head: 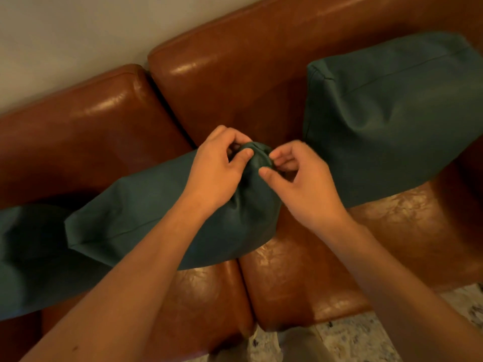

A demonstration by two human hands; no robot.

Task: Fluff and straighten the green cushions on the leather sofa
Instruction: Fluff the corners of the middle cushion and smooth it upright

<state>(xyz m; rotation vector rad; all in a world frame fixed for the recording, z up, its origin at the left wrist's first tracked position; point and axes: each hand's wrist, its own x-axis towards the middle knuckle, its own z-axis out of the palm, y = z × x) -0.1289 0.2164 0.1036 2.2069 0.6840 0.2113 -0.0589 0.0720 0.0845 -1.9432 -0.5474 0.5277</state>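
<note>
A green cushion (146, 220) lies across the middle of the brown leather sofa (235, 82). Its upper right corner is bunched up, and both hands pinch that corner. My left hand (219, 168) grips the fabric from the left with thumb and fingers. My right hand (300, 178) pinches it from the right. A second green cushion (392, 121) leans against the sofa back at the right, apart from my hands. A third green cushion (23, 257) lies at the far left, partly under the middle one and cut off by the frame edge.
The sofa's seat cushions (300, 278) show below the green cushions, with a seam between them. A pale wall (65, 35) runs behind the sofa back. Speckled floor (366, 340) shows at the bottom right, in front of the sofa's front edge.
</note>
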